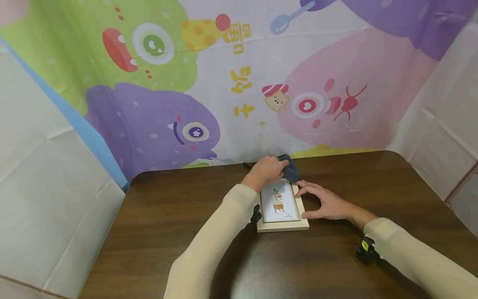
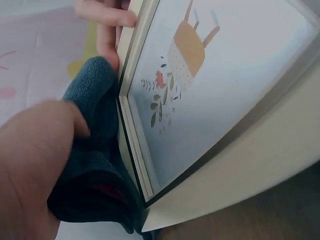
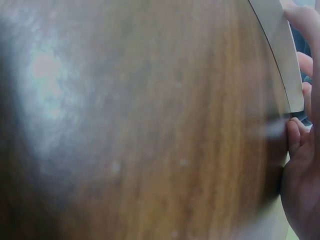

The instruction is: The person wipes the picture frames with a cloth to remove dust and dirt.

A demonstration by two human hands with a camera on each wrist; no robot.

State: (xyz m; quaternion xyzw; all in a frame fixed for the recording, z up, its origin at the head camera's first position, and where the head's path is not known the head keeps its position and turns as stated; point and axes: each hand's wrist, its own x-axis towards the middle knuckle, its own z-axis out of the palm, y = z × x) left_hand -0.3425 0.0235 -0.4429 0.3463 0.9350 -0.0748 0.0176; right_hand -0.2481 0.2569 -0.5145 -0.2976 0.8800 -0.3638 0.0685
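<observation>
A picture frame [image 1: 282,226] with a pale wooden border lies on the brown table, its print [image 2: 240,75] showing a plant in a pot on legs. At the frame's far edge, my left hand [image 1: 269,169] grips a dark blue-grey cloth [image 1: 290,169]. In the left wrist view that cloth is bunched against the frame's end, with the hand [image 2: 35,155] over it. My right hand [image 1: 330,204] rests along the frame's right side, thumb and fingers spread apart and touching the border. The right wrist view catches only part of this hand [image 3: 302,180] beside the frame's edge [image 3: 285,55].
The dark wooden table [image 1: 168,249] runs up to a hanging cloth backdrop [image 1: 246,137] with cartoon monsters. Pale sheeting [image 1: 48,166] stands to the left and more to the right. A small black device is strapped at each wrist.
</observation>
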